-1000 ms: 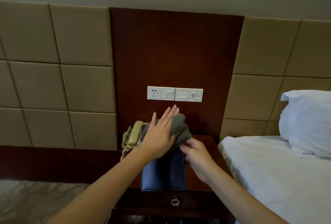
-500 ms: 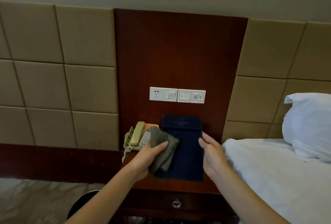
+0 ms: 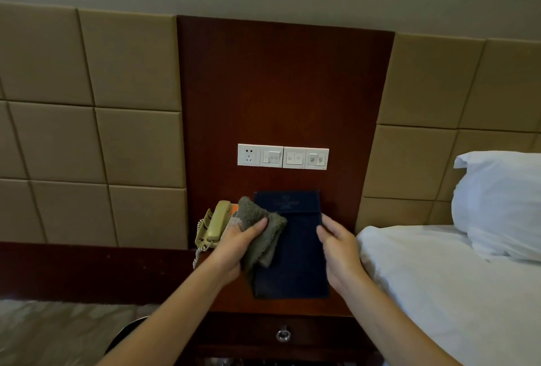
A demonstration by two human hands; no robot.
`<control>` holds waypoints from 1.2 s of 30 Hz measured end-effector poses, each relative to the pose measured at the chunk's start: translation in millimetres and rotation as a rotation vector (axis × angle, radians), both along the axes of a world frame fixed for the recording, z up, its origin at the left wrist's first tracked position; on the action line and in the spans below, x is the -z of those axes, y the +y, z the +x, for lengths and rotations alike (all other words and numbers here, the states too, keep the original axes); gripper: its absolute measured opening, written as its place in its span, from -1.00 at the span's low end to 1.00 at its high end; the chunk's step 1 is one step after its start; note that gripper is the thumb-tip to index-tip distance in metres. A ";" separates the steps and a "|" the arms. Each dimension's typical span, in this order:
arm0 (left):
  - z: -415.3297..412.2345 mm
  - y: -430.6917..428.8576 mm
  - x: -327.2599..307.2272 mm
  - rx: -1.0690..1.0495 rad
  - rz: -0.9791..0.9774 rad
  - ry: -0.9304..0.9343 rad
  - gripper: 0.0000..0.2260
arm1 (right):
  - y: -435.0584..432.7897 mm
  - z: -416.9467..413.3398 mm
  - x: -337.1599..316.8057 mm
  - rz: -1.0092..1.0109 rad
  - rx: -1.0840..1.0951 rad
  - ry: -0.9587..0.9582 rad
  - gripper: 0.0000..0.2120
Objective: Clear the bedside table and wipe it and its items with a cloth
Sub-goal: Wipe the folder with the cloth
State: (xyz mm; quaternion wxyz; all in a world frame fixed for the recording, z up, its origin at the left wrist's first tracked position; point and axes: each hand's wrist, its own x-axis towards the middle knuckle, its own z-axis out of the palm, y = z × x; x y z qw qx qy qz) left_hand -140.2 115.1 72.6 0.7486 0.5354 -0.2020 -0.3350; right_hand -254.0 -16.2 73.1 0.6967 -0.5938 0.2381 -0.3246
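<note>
**Two hands at one folder (image 3: 294, 266): cloth (image 3: 261, 236) on its face, grip on its edge**

Both hands meet over the bedside table (image 3: 292, 307). The left hand (image 3: 234, 251) pinches a folded cloth, thumb on top and fingers curled beneath, and lays it against the upper left of the folder's front. The right hand (image 3: 341, 251) clasps the folder's right edge, thumb on the front face and fingers wrapped behind. The folder's long axis runs from the wooden wall panel (image 3: 284, 87) towards the viewer. Its top edge stands below the switch plate (image 3: 283, 156), and its lower edge is near the table's front. Whether that lower edge rests on the wood cannot be told.

Most of the face lies below and to the right of the cloth. The coming stroke therefore probably runs down the long axis. It falls to the left hand, which carries the cloth, while the right hand steadies the edge.

The cloth is grey-green, thick and nubbly, doubled into soft layers. The folder is a flat, dark blue rectangle with a flap across its top, smooth and faintly embossed. The table is dark, polished wood.

A beige corded telephone (image 3: 216, 223) sits just left of the cloth, not yet cleared off. A white bed (image 3: 439, 292) adjoins the table on the right.
</note>
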 end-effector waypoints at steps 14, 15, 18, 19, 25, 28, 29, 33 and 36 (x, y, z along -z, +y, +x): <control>26.4 14.7 -14.0 -0.026 0.171 -0.141 -0.63 | 10.6 4.5 7.4 0.035 -0.011 0.009 -0.66; 23.9 11.3 -15.5 -0.022 0.162 -0.145 -0.66 | 9.6 6.5 5.6 0.081 0.020 -0.024 -0.67; 6.4 6.6 -4.2 0.032 0.154 -0.103 -0.74 | 2.2 13.8 -1.6 0.169 0.158 -0.093 -0.68; 0.8 6.8 3.4 0.056 0.159 -0.092 -0.76 | -0.5 15.3 -3.5 0.176 0.202 -0.105 -0.68; -4.5 15.0 24.8 0.129 0.183 -0.038 -0.70 | -9.2 19.8 -5.5 0.190 0.295 -0.117 -0.67; 0.6 15.8 17.9 0.130 0.224 -0.065 -0.71 | -11.6 21.0 -7.0 0.183 0.234 -0.096 -0.66; 2.7 14.2 13.9 0.121 0.229 -0.080 -0.71 | -11.6 20.3 -8.5 0.161 0.195 -0.080 -0.67; 15.0 4.6 -6.2 0.001 0.213 -0.053 -0.61 | 2.1 13.2 -13.8 -0.034 -0.046 0.038 -0.68; 15.8 -1.2 -7.0 -0.066 0.097 0.080 -0.64 | 5.7 9.0 -18.6 0.046 -0.129 -0.021 -0.71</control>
